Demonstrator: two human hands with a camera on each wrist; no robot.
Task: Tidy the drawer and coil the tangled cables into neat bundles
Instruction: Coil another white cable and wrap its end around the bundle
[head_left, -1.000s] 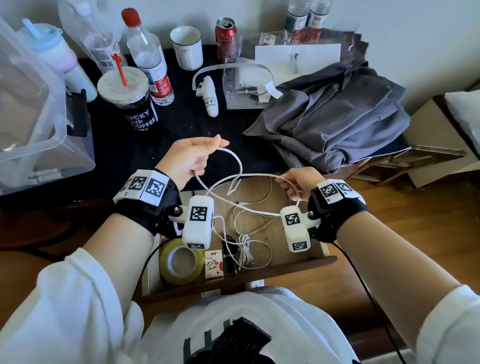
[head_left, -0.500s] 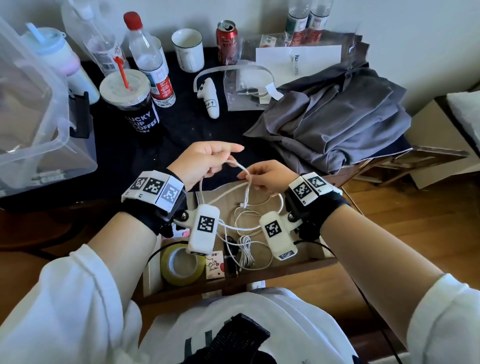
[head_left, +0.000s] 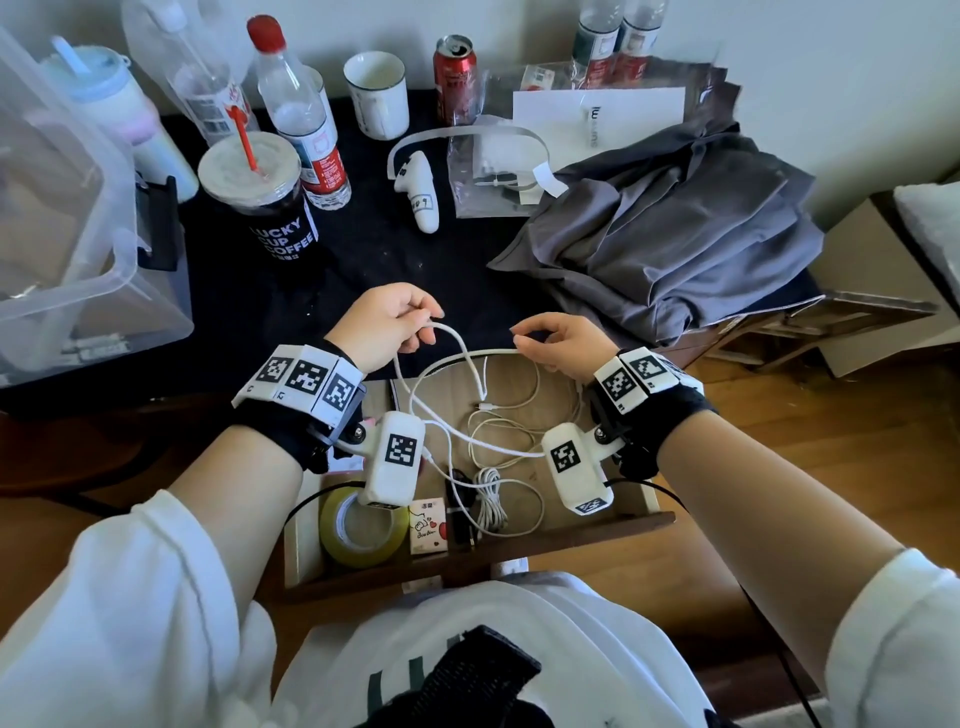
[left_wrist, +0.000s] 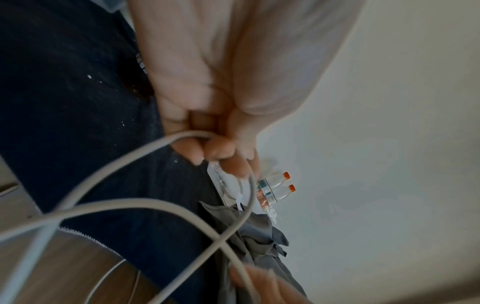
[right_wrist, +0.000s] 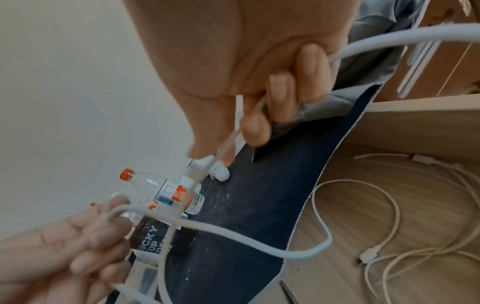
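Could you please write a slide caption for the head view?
Both hands, left and right, hold a white cable above the open drawer.

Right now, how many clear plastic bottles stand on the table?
4: a red-capped bottle and a larger bottle left of it, at back left; a pair of bottles at back right. Others may be hidden.

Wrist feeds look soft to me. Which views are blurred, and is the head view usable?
Head view: sharp, evenly lit, edges bowed. Left wrist: dim, left hand and white cable soft. Right wrist: right hand motion-blurred.
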